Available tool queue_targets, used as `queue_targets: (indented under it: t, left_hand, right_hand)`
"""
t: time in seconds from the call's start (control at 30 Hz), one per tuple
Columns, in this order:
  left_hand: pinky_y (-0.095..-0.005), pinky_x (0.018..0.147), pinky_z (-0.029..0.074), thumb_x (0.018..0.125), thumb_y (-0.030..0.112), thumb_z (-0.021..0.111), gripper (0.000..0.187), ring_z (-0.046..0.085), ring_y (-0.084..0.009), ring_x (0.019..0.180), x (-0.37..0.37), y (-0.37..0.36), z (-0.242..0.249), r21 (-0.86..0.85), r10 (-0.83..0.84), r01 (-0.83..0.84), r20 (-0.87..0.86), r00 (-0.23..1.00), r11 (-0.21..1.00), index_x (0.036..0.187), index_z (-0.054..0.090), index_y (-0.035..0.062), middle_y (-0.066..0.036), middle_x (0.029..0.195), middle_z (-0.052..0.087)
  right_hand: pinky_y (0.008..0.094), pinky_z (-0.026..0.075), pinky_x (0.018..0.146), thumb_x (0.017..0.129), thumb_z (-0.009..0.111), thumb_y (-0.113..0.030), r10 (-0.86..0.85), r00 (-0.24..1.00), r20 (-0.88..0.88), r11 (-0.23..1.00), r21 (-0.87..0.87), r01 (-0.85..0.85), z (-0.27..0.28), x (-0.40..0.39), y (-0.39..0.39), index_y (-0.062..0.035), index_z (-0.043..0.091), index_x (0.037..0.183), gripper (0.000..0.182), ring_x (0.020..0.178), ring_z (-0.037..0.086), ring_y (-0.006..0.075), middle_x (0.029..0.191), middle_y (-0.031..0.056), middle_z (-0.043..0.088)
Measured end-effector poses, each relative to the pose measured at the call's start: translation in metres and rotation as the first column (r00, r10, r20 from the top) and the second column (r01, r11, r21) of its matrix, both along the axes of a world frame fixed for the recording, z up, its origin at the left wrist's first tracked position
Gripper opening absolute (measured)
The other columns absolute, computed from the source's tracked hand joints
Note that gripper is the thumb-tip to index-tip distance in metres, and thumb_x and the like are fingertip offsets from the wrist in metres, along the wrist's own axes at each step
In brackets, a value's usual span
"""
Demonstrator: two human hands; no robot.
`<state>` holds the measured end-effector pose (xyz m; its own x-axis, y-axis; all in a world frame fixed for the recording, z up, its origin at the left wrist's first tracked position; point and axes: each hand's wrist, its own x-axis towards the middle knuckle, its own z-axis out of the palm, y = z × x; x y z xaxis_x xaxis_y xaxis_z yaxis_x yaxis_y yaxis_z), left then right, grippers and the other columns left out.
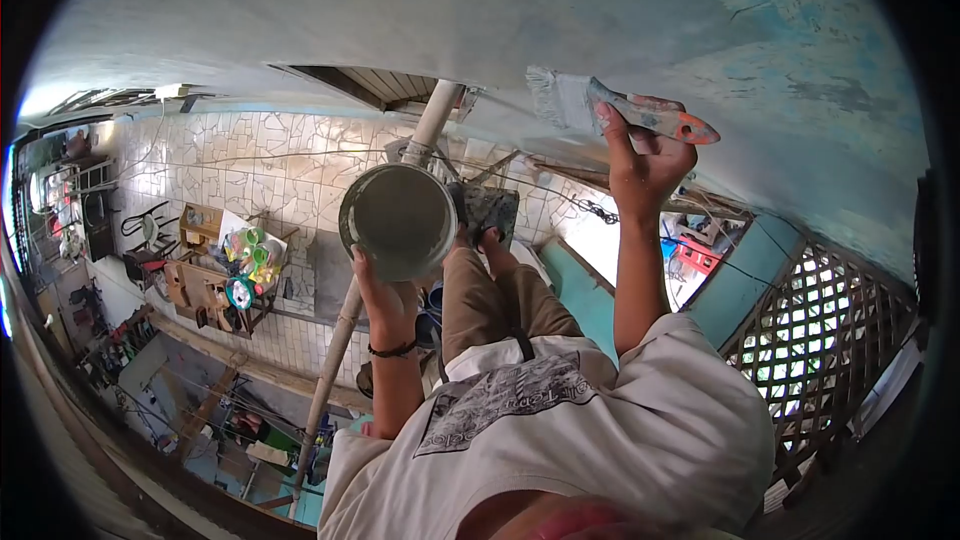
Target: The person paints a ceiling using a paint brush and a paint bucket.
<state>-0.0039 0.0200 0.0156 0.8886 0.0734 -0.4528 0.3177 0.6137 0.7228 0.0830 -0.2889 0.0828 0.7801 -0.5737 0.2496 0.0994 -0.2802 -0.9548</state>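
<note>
Brush point(576, 102) lay gripped in the right hand's point(645, 162) curled fingers; well left of it, the left hand point(386, 305), partly open, held a bucket point(430, 265).

down there, the floor point(330, 165) of pale, irregular tile pieces carries wooden chairs point(200, 224), a black chair point(146, 230) and a table point(233, 222); on its pale top i see bright green and yellow items point(260, 256) crowded near a teal-rimmed bowl point(239, 292).
</note>
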Motion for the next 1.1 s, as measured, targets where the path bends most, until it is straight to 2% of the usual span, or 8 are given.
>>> queue_targets:
  t: [0.3,0.4,0.43,0.5,0.6,0.63,0.87,1.1]
  left_hand:
    - [-0.0452,0.112,0.047,0.11,0.047,0.045,0.061,0.055,-0.0277,0.135,0.028,-0.031,-0.015,-0.005,-0.036,0.036,0.048,0.998,0.999,0.154,0.042,0.0045,-0.013,0.149,0.054]
    - [-0.0425,0.114,0.044,0.11,0.046,0.046,0.062,0.054,-0.026,0.136,0.038,-0.044,-0.027,-0.01,-0.058,0.059,0.081,0.995,0.998,0.155,0.04,0.0027,-0.013,0.149,0.054]
    - [-0.0422,0.115,0.043,0.11,0.046,0.046,0.063,0.054,-0.0257,0.136,0.042,-0.05,-0.024,0.007,-0.07,0.07,0.103,0.992,0.998,0.155,0.04,0.0026,-0.014,0.149,0.054]
    - [-0.0413,0.118,0.04,0.11,0.046,0.048,0.063,0.052,-0.0243,0.138,0.047,-0.061,-0.026,-0.028,-0.054,0.058,0.119,0.991,0.998,0.155,0.04,0.0024,-0.014,0.151,0.053]
    - [-0.0377,0.112,0.043,0.102,0.041,0.067,0.072,0.05,-0.0213,0.134,0.052,-0.07,-0.031,-0.082,-0.048,0.056,0.102,0.994,0.995,0.156,0.035,0.0063,-0.012,0.145,0.051]
    - [-0.0381,0.114,0.042,0.101,0.039,0.068,0.073,0.048,-0.0214,0.136,0.055,-0.077,-0.009,-0.121,-0.055,0.063,0.071,0.996,0.991,0.158,0.034,0.0064,-0.013,0.148,0.049]
    - [-0.0377,0.117,0.039,0.1,0.039,0.071,0.08,0.045,-0.0231,0.141,0.061,-0.087,0.014,-0.049,-0.058,0.065,0.138,0.989,0.997,0.161,0.03,0.0071,-0.014,0.155,0.042]
    - [-0.0406,0.115,0.044,0.105,0.037,0.062,0.074,0.05,-0.0252,0.14,0.064,-0.09,0.009,0.02,-0.057,0.054,0.159,0.986,0.998,0.161,0.022,0.0096,-0.015,0.151,0.047]
  right_hand:
    - [0.031,0.056,0.085,0.083,0.081,0.005,0.08,0.979,0.189,0.983,0.148,-0.109,0.044,-0.004,0.032,0.0062,0.055,0.117,0.042,0.091,0.069,0.0191,0.104,0.0154,0.07]
    - [0.0309,0.056,0.087,0.082,0.083,0.003,0.254,0.959,0.128,0.967,-0.043,-0.25,0.052,-0.007,0.034,0.0051,0.055,0.114,0.042,0.091,0.069,0.0193,0.104,0.0171,0.07]
    - [0.035,0.062,0.083,0.082,0.082,0.005,0.31,0.934,0.178,0.946,0.039,-0.322,0.056,-0.005,0.044,0.0046,0.053,0.117,0.045,0.094,0.074,0.0248,0.106,0.0148,0.066]
    - [0.035,0.062,0.08,0.082,0.084,0.001,0.374,0.921,0.11,0.927,-0.013,-0.375,0.054,-0.005,0.057,0.0,0.048,0.113,0.047,0.092,0.075,0.0273,0.105,0.0168,0.067]
    - [0.0358,0.06,0.074,0.082,0.085,-0.002,0.486,0.872,0.058,0.844,-0.288,-0.451,0.036,0.0,0.061,-0.004,0.045,0.109,0.049,0.086,0.076,0.0288,0.096,0.0189,0.072]
    - [0.0365,0.059,0.07,0.08,0.085,-0.002,0.472,0.869,0.148,0.862,-0.284,-0.419,0.037,0.006,0.069,-0.005,0.048,0.107,0.045,0.08,0.076,0.0304,0.092,0.0177,0.074]
    - [0.0335,0.057,0.067,0.079,0.086,-0.006,0.524,0.851,-0.02,0.699,-0.561,-0.444,0.031,0.017,0.068,-0.0049,0.054,0.099,0.038,0.076,0.076,0.0303,0.093,0.0142,0.074]
    - [0.0339,0.058,0.069,0.08,0.086,-0.005,0.483,0.876,-0.006,0.753,-0.509,-0.418,0.028,0.015,0.069,-0.002,0.057,0.093,0.032,0.077,0.076,0.0297,0.09,0.0153,0.074]
